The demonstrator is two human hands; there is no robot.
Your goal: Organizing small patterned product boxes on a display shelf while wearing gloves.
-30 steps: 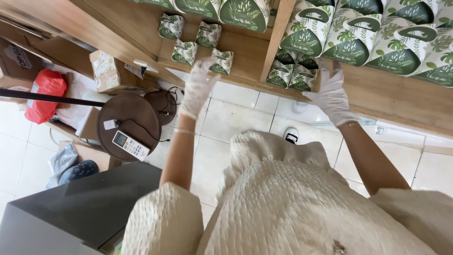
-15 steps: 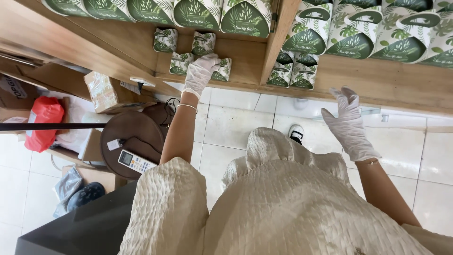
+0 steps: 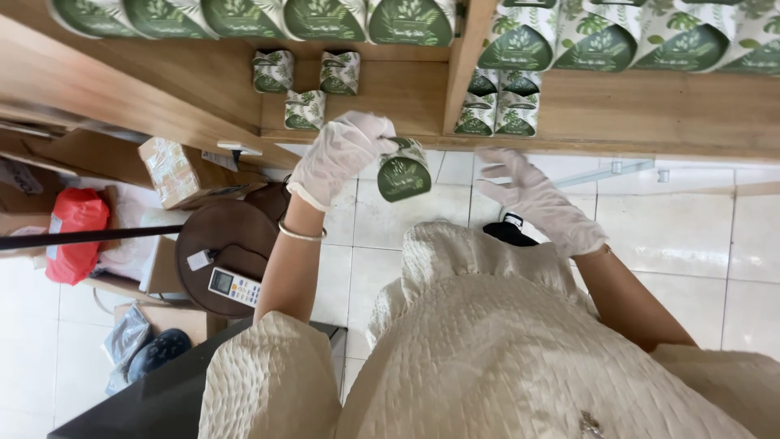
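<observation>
1. Left hand (image 3: 340, 154), in a white glove, is wrapped around a small green-and-white leaf-print packet (image 3: 404, 171), holding it in the air just in front of the wooden shelf (image 3: 406, 102).
2. Right hand (image 3: 536, 199), gloved too, is open with fingers spread, holding nothing, just beside the packet but not touching it.
3. On the shelf behind sit three more small packets (image 3: 305, 110) on the left side of the divider, and a stacked bunch (image 3: 497, 114) on the right side.
4. A row of bigger green-label bags (image 3: 410, 20) lines the shelf above.
5. Down on the floor to the left there's a round brown stool (image 3: 231, 244) with a white remote (image 3: 233, 286) on it, and a red bag (image 3: 75, 223) further left.
</observation>
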